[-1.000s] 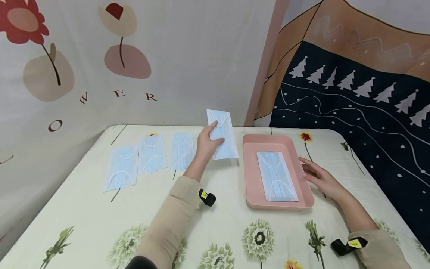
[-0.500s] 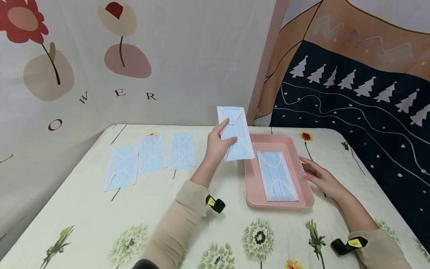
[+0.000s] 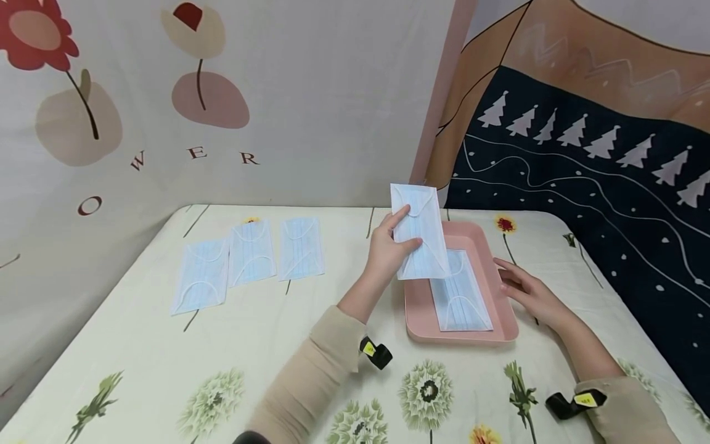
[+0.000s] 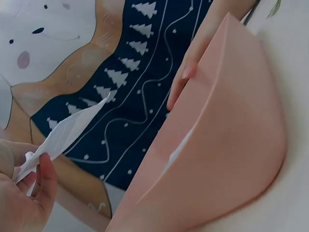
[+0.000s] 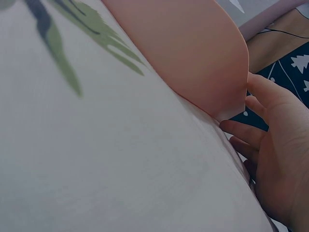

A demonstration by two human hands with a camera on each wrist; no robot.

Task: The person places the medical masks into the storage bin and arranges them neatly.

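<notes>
My left hand (image 3: 390, 250) pinches a light blue pleated face mask (image 3: 424, 237) by its left side, raised over the left part of a pink tray (image 3: 413, 320). In the left wrist view that mask (image 4: 67, 131) shows nearly edge-on between thumb and fingers. A second face mask (image 3: 463, 302) lies flat in the tray, its upper left part covered by the held one. Beside the tray's right wall is my right hand (image 3: 532, 293), its fingers relaxed and fingertips at the wall. The right wrist view shows these fingers (image 5: 244, 131) close by the tray's outer side (image 5: 193, 53).
Three more face masks, a left one (image 3: 201, 277), a middle one (image 3: 252, 253) and a right one (image 3: 301, 248), lie in a row on the floral tablecloth (image 3: 266, 345). A printed cloth wall (image 3: 333, 105) stands behind, and a dark tree-patterned cloth (image 3: 554, 166) hangs at right.
The left hand has carried its face mask rightward from beside the row until it overlaps the tray. The right hand and the tray have stayed in place.
</notes>
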